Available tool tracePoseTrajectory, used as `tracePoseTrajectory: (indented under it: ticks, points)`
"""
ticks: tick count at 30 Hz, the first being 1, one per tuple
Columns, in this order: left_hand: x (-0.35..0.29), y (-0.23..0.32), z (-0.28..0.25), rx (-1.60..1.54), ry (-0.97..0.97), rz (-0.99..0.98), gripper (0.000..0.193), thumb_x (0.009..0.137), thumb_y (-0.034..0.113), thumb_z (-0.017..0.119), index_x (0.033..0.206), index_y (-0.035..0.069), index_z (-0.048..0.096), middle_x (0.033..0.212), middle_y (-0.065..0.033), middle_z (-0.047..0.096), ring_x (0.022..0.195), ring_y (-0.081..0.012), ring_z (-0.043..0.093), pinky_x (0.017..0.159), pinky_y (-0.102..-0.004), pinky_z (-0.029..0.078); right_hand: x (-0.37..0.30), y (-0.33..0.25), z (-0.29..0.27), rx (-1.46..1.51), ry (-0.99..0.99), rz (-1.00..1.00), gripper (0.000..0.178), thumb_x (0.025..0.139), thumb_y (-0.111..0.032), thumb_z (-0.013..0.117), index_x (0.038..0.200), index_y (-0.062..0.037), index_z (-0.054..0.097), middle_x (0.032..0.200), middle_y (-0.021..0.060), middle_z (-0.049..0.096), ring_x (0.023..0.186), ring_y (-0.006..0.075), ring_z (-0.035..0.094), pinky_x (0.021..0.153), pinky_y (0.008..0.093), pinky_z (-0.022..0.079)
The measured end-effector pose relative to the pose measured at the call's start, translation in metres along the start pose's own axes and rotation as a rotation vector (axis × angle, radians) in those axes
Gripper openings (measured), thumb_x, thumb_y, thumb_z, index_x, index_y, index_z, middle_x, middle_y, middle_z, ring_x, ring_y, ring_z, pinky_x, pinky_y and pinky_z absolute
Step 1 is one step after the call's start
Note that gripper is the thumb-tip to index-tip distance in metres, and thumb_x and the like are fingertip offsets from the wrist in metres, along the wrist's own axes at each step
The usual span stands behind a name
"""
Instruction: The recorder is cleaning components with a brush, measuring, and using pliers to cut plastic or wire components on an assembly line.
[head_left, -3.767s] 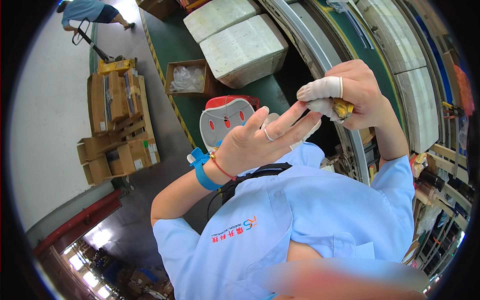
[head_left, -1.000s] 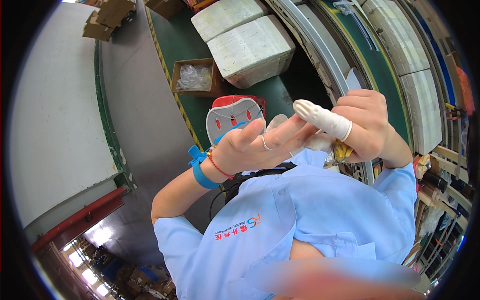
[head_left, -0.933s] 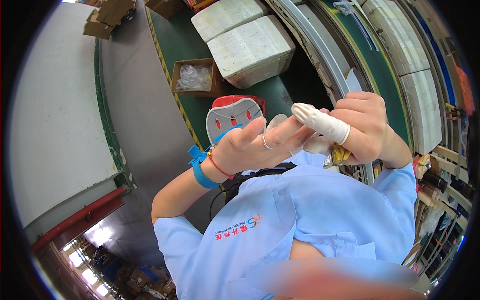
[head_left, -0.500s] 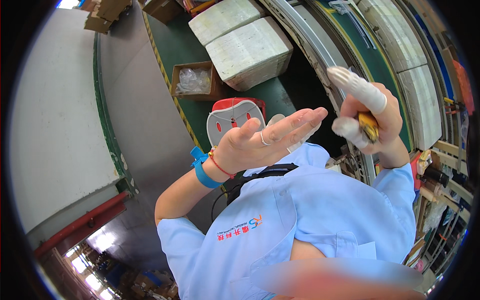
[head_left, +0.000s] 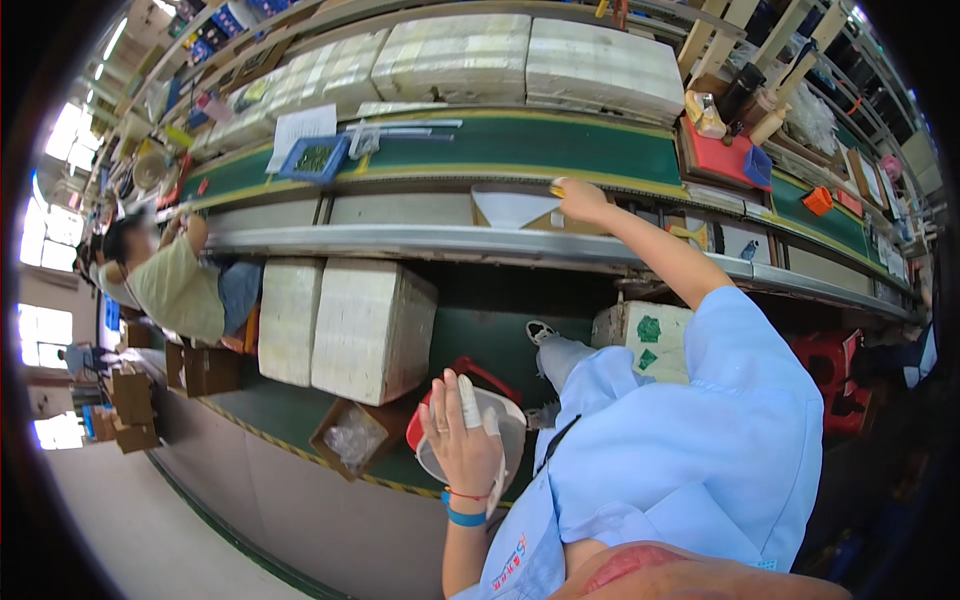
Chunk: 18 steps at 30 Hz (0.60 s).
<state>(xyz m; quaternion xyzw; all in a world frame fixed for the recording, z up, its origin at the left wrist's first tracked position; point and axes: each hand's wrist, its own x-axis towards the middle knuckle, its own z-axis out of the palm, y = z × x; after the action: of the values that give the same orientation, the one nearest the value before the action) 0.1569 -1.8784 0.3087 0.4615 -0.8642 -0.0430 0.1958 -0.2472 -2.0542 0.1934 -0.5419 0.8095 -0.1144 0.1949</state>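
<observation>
My left hand (head_left: pixel 463 440) is raised above the stool, its fingers stretched out and empty. White finger cots cover some of its fingertips, and a blue band circles the wrist. Behind it the white-and-red stool (head_left: pixel 512 452) is partly hidden. My right arm reaches out to the workbench, where my right hand (head_left: pixel 583 203) is closed at the edge of the green belt. A small yellow thing (head_left: pixel 557 188) shows at its fingertips, too small to name. Just left of that hand, white paper (head_left: pixel 515 209) lies in an open cardboard box (head_left: pixel 483 215) on the lower shelf.
On the green belt (head_left: pixel 520 150) are a blue tray (head_left: pixel 313 158) of small green parts and a red mat (head_left: pixel 715 155). White foam boxes (head_left: pixel 372 330) stand under the bench, beside a carton (head_left: pixel 350 438) with clear plastic. Another person (head_left: pixel 185 285) sits at the left.
My view has swung round toward the workbench. My right hand, earlier in front of my chest with the yellow thing in it, has stretched out to the bench. My left hand has dropped toward the stool.
</observation>
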Motion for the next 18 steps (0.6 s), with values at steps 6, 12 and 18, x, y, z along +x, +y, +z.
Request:
tracePoseTrajectory:
  ticks: [6, 12, 18]
  points:
    - [0.051, 0.01, 0.055, -0.088, -0.177, -0.129, 0.063, 0.079, 0.013, 0.062, 0.133, -0.009, 0.041, 0.145, -0.0208, 0.035, 0.136, -0.0377, 0.03, 0.111, -0.0474, 0.025, 0.113, 0.136, 0.004, 0.036, 0.314, 0.262, 0.034, 0.081, -0.015, 0.056, 0.114, -0.006, 0.058, 0.111, 0.018, 0.06, 0.105, 0.0365, 0.058, 0.087, 0.0468, 0.048]
    - [0.131, 0.017, 0.087, -0.08, -0.281, -0.07, 0.067, 0.076, 0.012, 0.065, 0.134, -0.009, 0.039, 0.145, -0.0209, 0.034, 0.137, -0.0386, 0.029, 0.112, -0.0481, 0.023, 0.201, 0.172, -0.101, 0.228, 1.075, 0.222, 0.043, 0.084, -0.031, 0.063, 0.116, -0.0035, 0.059, 0.11, 0.0144, 0.058, 0.103, 0.0306, 0.057, 0.084, 0.0427, 0.047]
    - [0.196, 0.033, 0.101, -0.072, -0.263, 0.025, 0.073, 0.076, 0.018, 0.069, 0.139, -0.002, 0.036, 0.147, -0.0198, 0.032, 0.138, -0.0395, 0.025, 0.113, -0.0532, 0.015, 0.24, 0.145, -0.227, 0.557, 0.783, 0.182, 0.032, 0.089, -0.023, 0.061, 0.109, 0.0024, 0.06, 0.09, 0.013, 0.067, 0.081, 0.0232, 0.064, 0.072, 0.0362, 0.049]
